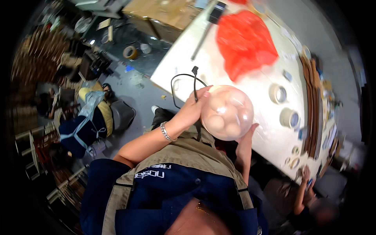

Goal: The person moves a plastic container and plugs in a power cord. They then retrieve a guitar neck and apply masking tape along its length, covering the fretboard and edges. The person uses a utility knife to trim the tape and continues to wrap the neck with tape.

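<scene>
Between my two hands is an egg cooker (228, 113), a round body under a clear dome with several pale egg shapes inside. My left hand (194, 106) grips its left side, with the fingers partly hidden at the rim. On the near right side, my right hand (246, 141) holds it from below, its thumb showing along the edge. A black power cord (172, 88) loops out by my left hand, and its plug (195, 70) points up over the table edge. The cooker is held in front of my body at the near edge of the white table (262, 129).
A red plastic bag (246, 45) lies farther back on the table, beside a dark-ended bar (207, 33). Tape rolls (289, 117) and brown strips (313, 109) are to the right. Another person's hands (306, 178) are at the lower right. A grey bin (122, 114) stands left.
</scene>
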Demonstrator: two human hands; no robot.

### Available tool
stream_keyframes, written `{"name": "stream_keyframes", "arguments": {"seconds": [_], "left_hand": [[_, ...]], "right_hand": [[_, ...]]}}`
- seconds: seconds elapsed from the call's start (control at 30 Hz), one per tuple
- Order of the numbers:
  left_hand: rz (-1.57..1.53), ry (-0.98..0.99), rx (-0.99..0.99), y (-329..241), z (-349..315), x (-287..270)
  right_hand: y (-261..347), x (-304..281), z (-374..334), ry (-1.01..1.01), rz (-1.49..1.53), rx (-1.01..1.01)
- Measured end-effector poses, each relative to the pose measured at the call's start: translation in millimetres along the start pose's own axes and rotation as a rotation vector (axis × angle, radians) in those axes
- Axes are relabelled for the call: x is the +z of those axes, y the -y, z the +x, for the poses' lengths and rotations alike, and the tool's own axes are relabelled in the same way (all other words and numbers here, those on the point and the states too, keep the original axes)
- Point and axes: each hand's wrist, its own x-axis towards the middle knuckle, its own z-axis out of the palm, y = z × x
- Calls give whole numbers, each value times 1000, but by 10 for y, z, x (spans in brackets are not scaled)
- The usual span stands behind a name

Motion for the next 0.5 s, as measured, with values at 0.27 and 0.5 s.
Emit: {"name": "stream_keyframes", "arguments": {"seconds": [0.27, 0.5], "left_hand": [[-131, -256, 100, -503, -415, -1434], [-99, -414, 134, -793, -692, -2975]], "right_hand": [[234, 1451, 243, 316, -280, 54], [64, 3123, 476, 521, -320, 50]]}}
